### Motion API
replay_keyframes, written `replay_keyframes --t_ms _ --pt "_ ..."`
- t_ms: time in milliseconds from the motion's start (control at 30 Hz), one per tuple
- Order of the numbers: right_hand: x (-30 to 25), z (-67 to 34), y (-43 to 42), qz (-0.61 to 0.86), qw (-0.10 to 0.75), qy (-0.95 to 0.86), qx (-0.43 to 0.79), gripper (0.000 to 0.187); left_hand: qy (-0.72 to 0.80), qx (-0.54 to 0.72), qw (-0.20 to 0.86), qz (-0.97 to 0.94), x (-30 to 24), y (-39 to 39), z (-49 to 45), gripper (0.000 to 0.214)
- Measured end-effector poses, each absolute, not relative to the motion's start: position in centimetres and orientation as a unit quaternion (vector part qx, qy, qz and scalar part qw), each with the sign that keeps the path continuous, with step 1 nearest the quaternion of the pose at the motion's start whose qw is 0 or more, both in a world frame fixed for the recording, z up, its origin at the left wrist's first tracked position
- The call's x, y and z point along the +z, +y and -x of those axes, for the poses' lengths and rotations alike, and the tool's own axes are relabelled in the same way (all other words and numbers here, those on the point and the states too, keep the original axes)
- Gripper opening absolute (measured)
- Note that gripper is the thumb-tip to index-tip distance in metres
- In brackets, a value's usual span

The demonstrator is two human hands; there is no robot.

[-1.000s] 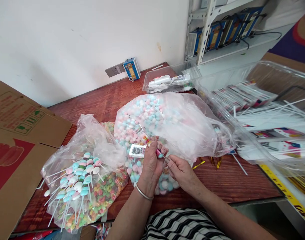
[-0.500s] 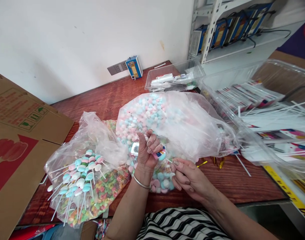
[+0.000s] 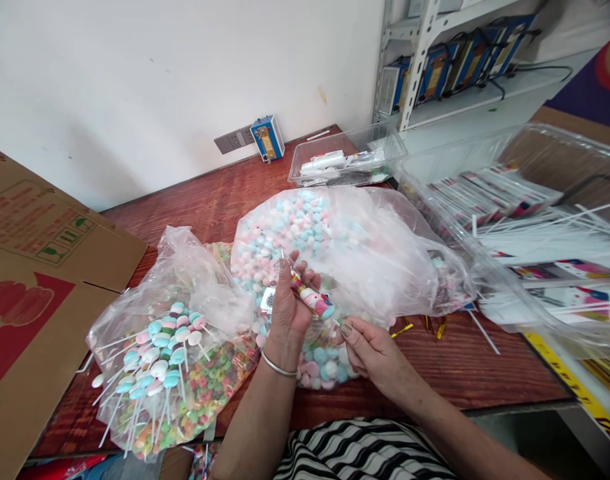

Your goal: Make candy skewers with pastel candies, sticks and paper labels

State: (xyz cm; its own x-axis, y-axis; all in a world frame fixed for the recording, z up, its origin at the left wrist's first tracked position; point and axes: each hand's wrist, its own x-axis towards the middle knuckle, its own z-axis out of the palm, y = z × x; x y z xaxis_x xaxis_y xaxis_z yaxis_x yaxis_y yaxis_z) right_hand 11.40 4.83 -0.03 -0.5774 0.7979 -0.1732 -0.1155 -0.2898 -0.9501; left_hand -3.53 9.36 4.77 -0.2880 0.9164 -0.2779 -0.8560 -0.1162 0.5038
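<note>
In my left hand point(image 3: 293, 300) lies a marshmallow lollipop point(image 3: 312, 299) in a clear, colourfully printed wrapper. The thumb stands up and the fingers curl loosely around the wrapper. My right hand point(image 3: 375, 350) pinches the lollipop's white stick at its lower end, between thumb and forefinger. Behind and below both hands sits a large clear bag of pastel marshmallows point(image 3: 279, 227). A small white printed label point(image 3: 268, 300) shows just left of my left wrist. To the left, marshmallow pops on white sticks point(image 3: 159, 357) lie on a bag of colourful candy rings point(image 3: 219, 373).
A cardboard box point(image 3: 49, 267) stands at the left. Clear plastic trays stand at the back point(image 3: 347, 160) and right point(image 3: 465, 267), the right one holding printed cards and white sticks. Gold twist ties point(image 3: 441, 327) lie on the wooden table point(image 3: 465, 373). A blue device point(image 3: 267, 139) sits by the wall.
My left fingers have loosened and shifted, so more of the printed wrapper shows across the palm. The right hand keeps its pinch at the stick, slightly further left.
</note>
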Motion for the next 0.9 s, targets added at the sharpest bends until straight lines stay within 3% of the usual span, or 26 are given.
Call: replay_keyframes --t_ms 133,467,733,900 --pt "-0.3 -11.0 4.8 0.351 0.325 -0.532 0.698 0.038 0.287 0.735 0.61 -0.079 4.9 9.3 3.2 0.02" --pt "0.6 -10.8 5.2 0.397 0.339 -0.636 0.568 0.025 0.342 0.721 0.598 -0.079 4.2 8.8 1.7 0.026" --pt "-0.4 -9.4 5.5 0.366 0.387 -0.474 0.701 0.032 0.369 0.661 0.64 -0.13 3.1 6.9 -0.6 0.026" --pt "-0.4 -9.4 5.8 0.373 0.39 -0.463 0.703 0.032 0.404 0.624 0.645 -0.179 2.8 6.0 -0.5 0.029"
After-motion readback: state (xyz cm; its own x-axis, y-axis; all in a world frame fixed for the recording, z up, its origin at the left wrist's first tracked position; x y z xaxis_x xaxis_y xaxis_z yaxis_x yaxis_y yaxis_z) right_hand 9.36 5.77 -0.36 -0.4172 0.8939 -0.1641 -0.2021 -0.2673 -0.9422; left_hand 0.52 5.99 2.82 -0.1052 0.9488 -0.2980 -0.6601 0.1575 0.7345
